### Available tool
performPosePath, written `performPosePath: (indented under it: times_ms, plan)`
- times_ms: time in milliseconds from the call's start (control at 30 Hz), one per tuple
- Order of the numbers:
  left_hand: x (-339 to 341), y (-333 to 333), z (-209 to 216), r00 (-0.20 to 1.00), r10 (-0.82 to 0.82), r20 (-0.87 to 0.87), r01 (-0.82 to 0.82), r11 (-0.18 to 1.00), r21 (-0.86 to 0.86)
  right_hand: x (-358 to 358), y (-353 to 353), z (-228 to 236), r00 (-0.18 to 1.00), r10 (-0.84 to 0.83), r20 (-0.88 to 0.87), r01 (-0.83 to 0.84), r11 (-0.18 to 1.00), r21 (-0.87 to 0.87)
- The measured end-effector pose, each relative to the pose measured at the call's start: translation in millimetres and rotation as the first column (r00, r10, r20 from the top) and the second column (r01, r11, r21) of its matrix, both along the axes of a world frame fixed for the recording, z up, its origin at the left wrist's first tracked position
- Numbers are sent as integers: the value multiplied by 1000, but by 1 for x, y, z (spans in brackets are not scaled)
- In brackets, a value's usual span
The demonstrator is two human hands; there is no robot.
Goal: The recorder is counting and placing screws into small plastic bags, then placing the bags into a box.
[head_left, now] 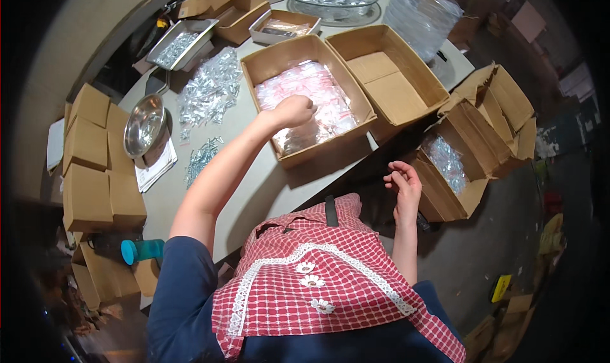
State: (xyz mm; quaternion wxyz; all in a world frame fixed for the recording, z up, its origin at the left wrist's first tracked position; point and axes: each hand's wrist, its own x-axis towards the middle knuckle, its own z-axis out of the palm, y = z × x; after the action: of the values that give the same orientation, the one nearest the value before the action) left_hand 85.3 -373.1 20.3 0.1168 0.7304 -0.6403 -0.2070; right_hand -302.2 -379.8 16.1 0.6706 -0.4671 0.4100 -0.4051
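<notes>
Head view: the left hand (pixel 293 110) reaches from the 6 o'clock edge up toward 12 o'clock, forearm stretched long across the pale grey table (pixel 267 185). Its fingers are curled into a loose fist, knuckles up, pressed down among the small clear plastic bags with pink-red strips (pixel 318 96) that fill the open brown cardboard box (pixel 330 150) at the table's near edge. Whether the fist actually pinches a bag cannot be told, since the fingertips are hidden.

The right hand (pixel 404 184) hangs off the table at about 3 o'clock from the red-and-white checked apron (pixel 318 280), wrist bent, fingers loosely spread and empty, in the gap between the table edge and the brown carton on the floor holding clear packets (pixel 445 172).

At 1 o'clock of the filled box, touching its wall, stands a second brown cardboard box with only a card liner inside (pixel 387 77). At 9 o'clock of the left forearm lies open tabletop, then loose heaps of small clear packets of silver parts (pixel 210 93) and a round steel bowl (pixel 145 126). Flat brown cartons (pixel 95 166) stack at the far 9 o'clock rim.
</notes>
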Motion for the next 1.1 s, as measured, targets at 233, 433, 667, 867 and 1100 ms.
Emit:
performPosePath:
  times_ms: [233,433,667,867,1100]
  plan:
    - [-27,57,58,843,147,-518,-304,924,-234,44,-13,25,986,104,-131,-127,975,-184]
    - [-46,103,74,530,189,-827,-491,864,-117,123,8,69,940,340,-34,-333,890,-312]
    - [-38,133,72,368,228,-902,-562,827,-20,185,7,76,815,497,-299,-578,736,-353]
    - [-33,166,58,339,280,-898,-602,798,21,201,6,79,749,-286,-598,-597,99,-796]
    - [-60,205,60,230,224,-947,-558,828,60,215,72,70,724,680,-115,-675,666,-317]
